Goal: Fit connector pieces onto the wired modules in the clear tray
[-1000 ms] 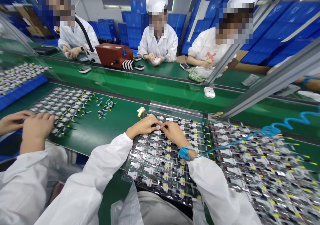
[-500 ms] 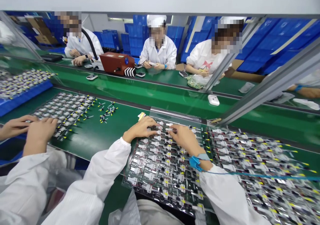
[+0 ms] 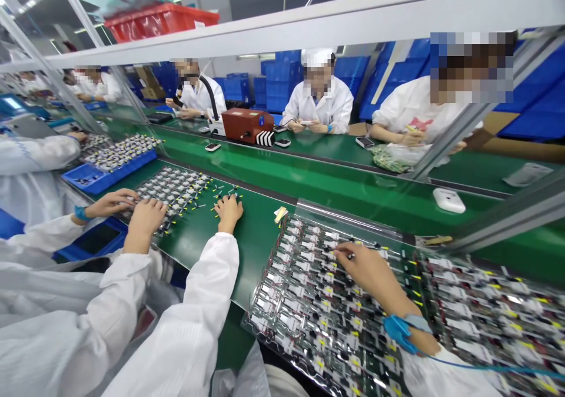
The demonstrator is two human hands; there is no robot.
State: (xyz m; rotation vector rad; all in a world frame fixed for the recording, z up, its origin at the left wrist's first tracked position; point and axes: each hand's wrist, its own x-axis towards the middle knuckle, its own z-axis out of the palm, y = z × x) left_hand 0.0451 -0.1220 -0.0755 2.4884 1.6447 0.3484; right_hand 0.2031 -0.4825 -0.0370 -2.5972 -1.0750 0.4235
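Observation:
My left hand [image 3: 228, 208] reaches far left over the green mat. Its fingers curl down onto a scatter of loose small parts with yellow tips [image 3: 218, 192], and what lies under the fingertips is hidden. My right hand [image 3: 368, 270] rests on a clear tray of small white and black components [image 3: 309, 314], with thumb and forefinger pinched on one small component at the tray's far edge. A blue wrist strap [image 3: 399, 329] with a cord sits on my right wrist.
A neighbouring person's two hands [image 3: 145, 217] work on another tray of parts [image 3: 176, 182] to my left. A second full tray [image 3: 489, 303] lies at my right. Beyond are a green conveyor [image 3: 335, 176] with a white device [image 3: 449, 199], slanted metal posts [image 3: 503, 211], and seated workers.
My left hand left the tray and moved out left to the loose parts. My right hand stayed on the tray's far edge. The camera swung left and up.

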